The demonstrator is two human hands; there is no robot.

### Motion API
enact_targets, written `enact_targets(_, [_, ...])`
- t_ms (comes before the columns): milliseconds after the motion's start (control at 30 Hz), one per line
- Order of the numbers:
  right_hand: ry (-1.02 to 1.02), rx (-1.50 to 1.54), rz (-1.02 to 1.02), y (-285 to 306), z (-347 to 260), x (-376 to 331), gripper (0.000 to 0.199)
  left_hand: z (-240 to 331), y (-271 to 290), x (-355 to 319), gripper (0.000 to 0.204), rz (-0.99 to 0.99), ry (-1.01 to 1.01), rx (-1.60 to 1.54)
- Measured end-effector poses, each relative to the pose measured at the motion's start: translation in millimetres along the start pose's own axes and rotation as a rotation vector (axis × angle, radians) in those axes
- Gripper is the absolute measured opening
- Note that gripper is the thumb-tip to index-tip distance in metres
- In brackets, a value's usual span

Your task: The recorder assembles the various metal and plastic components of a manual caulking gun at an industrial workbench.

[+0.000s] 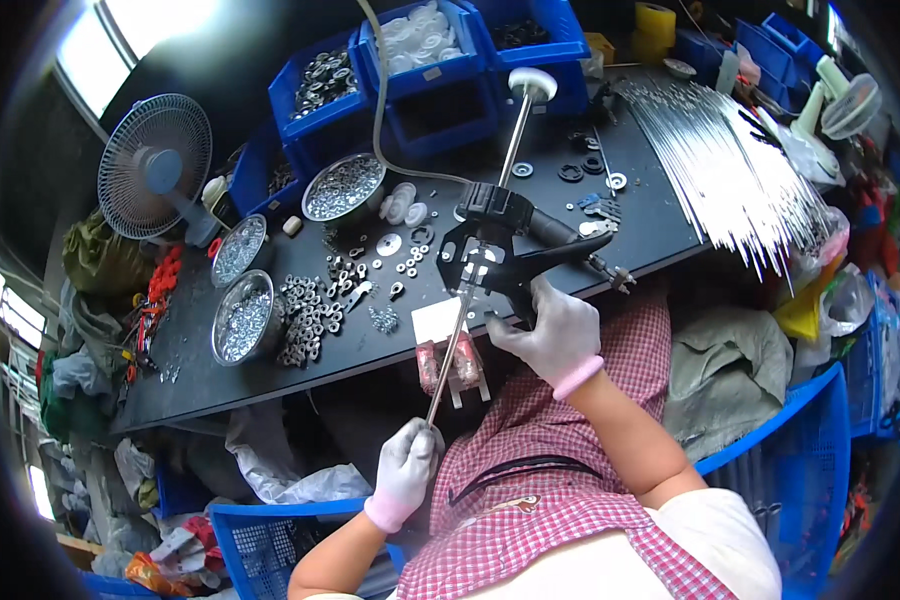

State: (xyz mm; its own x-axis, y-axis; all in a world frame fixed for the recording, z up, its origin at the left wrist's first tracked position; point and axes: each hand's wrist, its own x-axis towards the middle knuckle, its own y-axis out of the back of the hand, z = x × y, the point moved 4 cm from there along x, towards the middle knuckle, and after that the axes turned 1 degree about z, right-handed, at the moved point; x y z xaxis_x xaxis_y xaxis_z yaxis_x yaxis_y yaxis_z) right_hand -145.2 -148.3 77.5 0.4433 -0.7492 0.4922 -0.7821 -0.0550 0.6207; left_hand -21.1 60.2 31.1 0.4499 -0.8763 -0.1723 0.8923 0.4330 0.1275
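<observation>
A: Entry, hands first. Left hand (pixel 406 470), white-gloved, was closed around the lower end of a long thin metal rod (pixel 467 285). Right hand (pixel 555 330), also gloved, was wrapped around the grip of a black pistol-shaped power tool (pixel 500 240).

B: Rod position?

A: It ran diagonally up from the left hand, passed through the tool's head, and ended in a white round plastic cap (pixel 531 84) over the black worktable (pixel 220 375).

B: Surroundings?

A: Loose metal washers and nuts (pixel 310 315) lay left of the tool, beside three round steel bowls of small parts (pixel 242 317). Blue plastic bins (pixel 420 70) stood along the far edge; a bundle of thin silver rods (pixel 730 170) lay to the right. A grey desk fan (pixel 155 165) stood at far left.
</observation>
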Motion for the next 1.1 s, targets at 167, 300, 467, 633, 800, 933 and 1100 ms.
enact_targets(167, [0.145, -0.020, 0.080, 27, -24, -37, 0.033, 41, -26, 49, 0.029, -0.022, -0.246, -0.028])
enact_targets(300, [0.072, -0.200, 0.184, 63, -3, -56, 0.018, 34, -70, 69, 0.047, -0.069, -0.360, -0.129])
enact_targets(467, [-0.164, -0.317, 0.373, 115, 27, -106, 0.016, 40, -147, 89, 0.043, -0.412, -0.306, -0.165])
enact_targets(633, [-0.378, -0.134, 0.182, 193, 83, -183, 0.036, 32, -190, 88, 0.040, -0.351, -0.325, -0.069])
enact_targets(800, [-0.994, -0.182, 0.751, 263, 253, -363, 0.017, 33, -116, 112, 0.037, -0.131, -0.601, 0.138])
enact_targets(933, [-1.457, -0.604, -0.445, 184, 379, -496, 0.044, 40, -97, 108, 0.040, 0.171, -0.279, 0.032])
enact_targets(1100, [-1.587, -0.568, -0.249, 166, 484, -532, 0.061, 33, -6, 110, 0.043, 0.448, -0.733, 0.841])
